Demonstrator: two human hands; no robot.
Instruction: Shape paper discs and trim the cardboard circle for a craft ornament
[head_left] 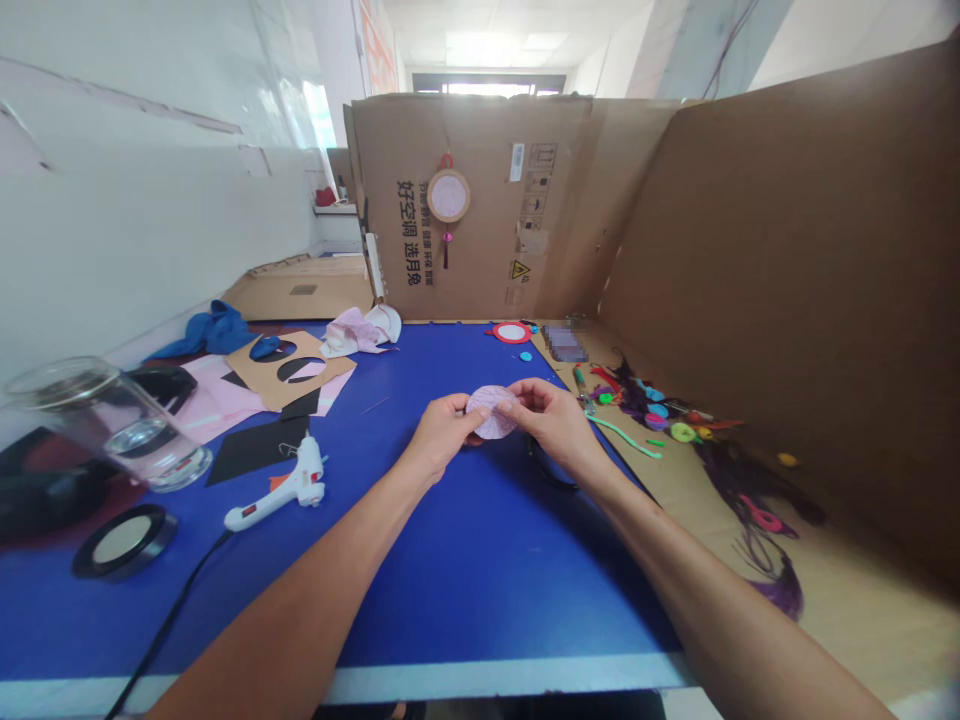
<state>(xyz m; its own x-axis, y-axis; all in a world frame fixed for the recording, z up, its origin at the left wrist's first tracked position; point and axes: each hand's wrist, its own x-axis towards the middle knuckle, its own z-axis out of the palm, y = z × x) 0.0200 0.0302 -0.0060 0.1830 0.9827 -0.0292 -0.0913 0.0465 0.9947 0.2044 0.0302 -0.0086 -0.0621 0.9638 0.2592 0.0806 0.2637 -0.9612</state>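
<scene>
A small round disc (491, 408), pale lilac with fine darker lines, is held above the blue tabletop between my two hands. My left hand (444, 432) pinches its left edge, thumb on the front face. On the right edge, my right hand (555, 415) grips it in the same way with thumb and fingers. Under my right hand lies a dark curved object (551, 470), partly hidden by the hand, its kind unclear. What my fingers touch behind the disc is out of sight.
A white glue gun (289, 488) lies at left near a glass jar (124, 425) and a black round tin (124, 540). Cut card (330, 375) and cloth sit behind. At right are tassels (784, 590) and beads. A cardboard wall (495, 250) with a hanging round ornament (450, 196) stands behind.
</scene>
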